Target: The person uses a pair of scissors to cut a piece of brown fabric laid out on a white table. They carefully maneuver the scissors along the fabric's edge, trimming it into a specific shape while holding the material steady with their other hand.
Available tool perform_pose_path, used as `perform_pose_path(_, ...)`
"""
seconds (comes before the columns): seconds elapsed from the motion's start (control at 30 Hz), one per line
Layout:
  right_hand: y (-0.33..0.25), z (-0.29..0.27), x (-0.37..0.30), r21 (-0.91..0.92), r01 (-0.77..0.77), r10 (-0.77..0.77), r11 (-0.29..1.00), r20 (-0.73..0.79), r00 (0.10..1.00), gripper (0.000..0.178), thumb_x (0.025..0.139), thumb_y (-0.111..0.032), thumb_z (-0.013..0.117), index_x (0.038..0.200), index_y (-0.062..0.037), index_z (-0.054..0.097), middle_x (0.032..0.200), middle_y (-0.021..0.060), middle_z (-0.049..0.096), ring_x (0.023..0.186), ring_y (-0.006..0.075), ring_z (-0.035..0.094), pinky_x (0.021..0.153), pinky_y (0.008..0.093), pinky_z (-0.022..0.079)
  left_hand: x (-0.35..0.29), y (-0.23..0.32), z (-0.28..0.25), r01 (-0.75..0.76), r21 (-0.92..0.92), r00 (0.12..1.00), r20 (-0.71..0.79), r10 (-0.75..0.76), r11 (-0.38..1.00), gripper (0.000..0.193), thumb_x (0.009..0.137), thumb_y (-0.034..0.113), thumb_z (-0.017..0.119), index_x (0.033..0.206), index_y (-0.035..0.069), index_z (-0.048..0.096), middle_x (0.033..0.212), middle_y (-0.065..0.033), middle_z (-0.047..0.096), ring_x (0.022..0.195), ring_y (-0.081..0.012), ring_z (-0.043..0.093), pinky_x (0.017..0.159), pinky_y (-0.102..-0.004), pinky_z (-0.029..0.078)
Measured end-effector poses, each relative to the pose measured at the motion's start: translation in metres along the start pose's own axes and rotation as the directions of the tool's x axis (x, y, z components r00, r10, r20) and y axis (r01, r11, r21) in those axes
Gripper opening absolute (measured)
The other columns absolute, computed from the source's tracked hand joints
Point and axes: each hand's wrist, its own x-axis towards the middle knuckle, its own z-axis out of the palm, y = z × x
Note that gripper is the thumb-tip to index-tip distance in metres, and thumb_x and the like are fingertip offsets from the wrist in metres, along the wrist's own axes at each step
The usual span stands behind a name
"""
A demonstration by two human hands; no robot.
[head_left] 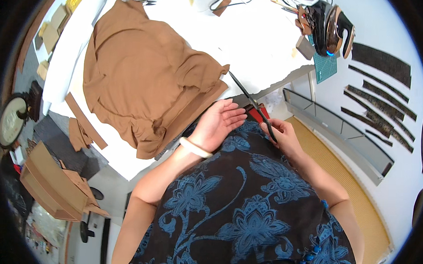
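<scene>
A pair of dark scissors (250, 96) is in my right hand (282, 137), whose fingers wrap round the handles. The blades point up and left, with the tip close to the right corner of the brown fabric (134, 69). That fabric lies crumpled in soft folds on the white table (257, 36). My left hand (220, 121) is turned palm up beside the fabric's near right edge, fingers stretched out and holding nothing. A pale bangle (195, 148) circles the left wrist. A narrow brown fabric strip (87, 122) and a smaller brown scrap (78, 135) lie to the left.
At the far right stands a black and copper iron (336, 29), near a green cutting mat (325, 68) and a grey block (305, 47). A white roll (74, 57) runs along the table's left side. Below left is a cardboard box (56, 184). Dark strips (381, 63) hang on the right wall.
</scene>
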Motion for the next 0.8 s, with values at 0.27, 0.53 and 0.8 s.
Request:
perform_pose_path(0.27,0.07,-0.02,0.046,-0.237,0.333,-0.345,0.913,-0.011,0.938,0.038,0.085,-0.029,0.084,0.103,0.0012,0.071,0.077,-0.0009,0.059,0.07,0.0076,0.052,0.063,0.0261,0.041,0.057,0.144,0.016,-0.526,0.825,0.728,0.563,0.391,-0.208,0.038,0.085,0.009,0.064,0.121,0.001,0.066,0.118,-0.017,0.069,0.115,-0.0286,0.063,0.097,-0.0361,0.052)
perform_pose_path(0.53,0.113,-0.01,0.092,0.027,0.509,-0.509,0.86,0.082,0.857,0.041,0.081,-0.028,0.087,0.103,0.0018,0.07,0.08,0.0029,0.057,0.07,0.012,0.054,0.061,0.0295,0.042,0.114,0.19,0.031,-0.181,0.842,0.973,0.079,-0.215,-0.508,0.043,0.081,0.013,0.06,0.121,-0.003,0.068,0.108,-0.0155,0.068,0.088,-0.0206,0.06,0.083,-0.0304,0.052)
perform_pose_path(0.8,0.114,-0.022,0.114,0.069,0.543,-0.545,0.837,0.186,0.817,0.044,0.082,-0.029,0.086,0.11,0.0011,0.07,0.086,0.0051,0.057,0.074,0.0153,0.058,0.064,0.0308,0.045,0.102,0.189,0.057,-0.248,0.726,0.938,0.015,-0.345,-0.642,0.022,0.081,0.008,0.071,0.1,-0.002,0.068,0.099,-0.0095,0.066,0.093,-0.0239,0.06,0.086,-0.0352,0.048)
